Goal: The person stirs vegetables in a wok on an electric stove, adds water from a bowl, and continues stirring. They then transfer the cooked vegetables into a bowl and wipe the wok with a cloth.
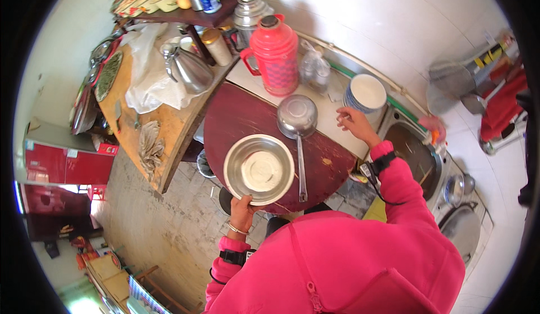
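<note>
My left hand (242,215) grips the near rim of a stainless steel basin (259,169) over the dark red tabletop (236,115). To the basin's right, a metal saucepan (297,115) lies upside down, its long handle pointing toward me. My right hand (352,122) holds nothing, its fingers apart and slightly curled, just in front of a stack of blue-patterned bowls (366,93) on the pale counter. Behind the saucepan stands a red thermos flask (276,56), with a knotted clear plastic bag (315,69) beside it.
At left, a wooden table (126,124) holds a steel jug (192,69), a crumpled cloth (151,147) and plastic sheeting. A sink (411,153) lies right of the counter, with a large round lid (462,229) nearer me. Ladles and strainers hang on the right wall.
</note>
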Demonstrator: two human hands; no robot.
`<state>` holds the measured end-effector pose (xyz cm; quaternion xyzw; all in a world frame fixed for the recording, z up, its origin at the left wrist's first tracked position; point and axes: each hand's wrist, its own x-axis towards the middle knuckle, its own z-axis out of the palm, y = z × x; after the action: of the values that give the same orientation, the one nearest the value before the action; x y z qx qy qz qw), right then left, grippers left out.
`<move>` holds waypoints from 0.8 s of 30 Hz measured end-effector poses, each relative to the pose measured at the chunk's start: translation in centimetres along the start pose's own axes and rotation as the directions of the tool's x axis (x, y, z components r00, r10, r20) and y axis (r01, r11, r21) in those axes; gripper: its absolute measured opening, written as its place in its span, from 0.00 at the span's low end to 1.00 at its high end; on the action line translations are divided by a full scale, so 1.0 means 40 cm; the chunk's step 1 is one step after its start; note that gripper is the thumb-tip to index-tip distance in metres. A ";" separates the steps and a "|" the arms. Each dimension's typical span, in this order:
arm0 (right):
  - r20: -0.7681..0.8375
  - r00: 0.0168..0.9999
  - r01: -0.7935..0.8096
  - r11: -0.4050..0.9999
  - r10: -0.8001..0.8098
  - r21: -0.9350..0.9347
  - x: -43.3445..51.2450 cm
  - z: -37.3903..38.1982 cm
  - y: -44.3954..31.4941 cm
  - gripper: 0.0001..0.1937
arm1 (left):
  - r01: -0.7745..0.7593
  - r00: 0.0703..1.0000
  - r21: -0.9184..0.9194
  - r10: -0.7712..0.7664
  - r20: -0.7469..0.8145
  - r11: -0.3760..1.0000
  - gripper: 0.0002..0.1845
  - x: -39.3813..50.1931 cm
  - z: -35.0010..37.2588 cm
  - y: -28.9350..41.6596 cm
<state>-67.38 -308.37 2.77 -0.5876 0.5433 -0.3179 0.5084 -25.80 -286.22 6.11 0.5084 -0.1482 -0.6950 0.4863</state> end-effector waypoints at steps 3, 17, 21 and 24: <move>0.018 0.999 0.037 0.999 -0.037 -0.003 0.015 -0.003 -0.021 0.15 | 0.024 0.999 0.028 -0.024 -0.032 0.999 0.19 0.009 0.034 0.008; 0.155 0.951 0.295 0.934 -0.267 -0.201 0.078 0.143 -0.156 0.15 | 0.009 0.991 -0.029 -0.013 -0.134 1.000 0.20 -0.026 -0.064 0.030; 0.098 0.979 0.196 0.955 -0.178 -0.222 -0.010 0.189 -0.202 0.15 | 0.041 0.994 -0.059 -0.047 -0.099 0.997 0.20 0.025 -0.120 0.061; 0.059 0.998 0.045 0.980 -0.034 -0.192 -0.080 0.220 -0.250 0.15 | 0.034 0.999 -0.060 -0.035 -0.027 0.998 0.20 0.070 -0.146 0.083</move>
<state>-56.74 -304.17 10.31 -0.6535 0.5455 -0.2572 0.4574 -19.11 -288.45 4.31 0.5058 -0.1117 -0.7002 0.4913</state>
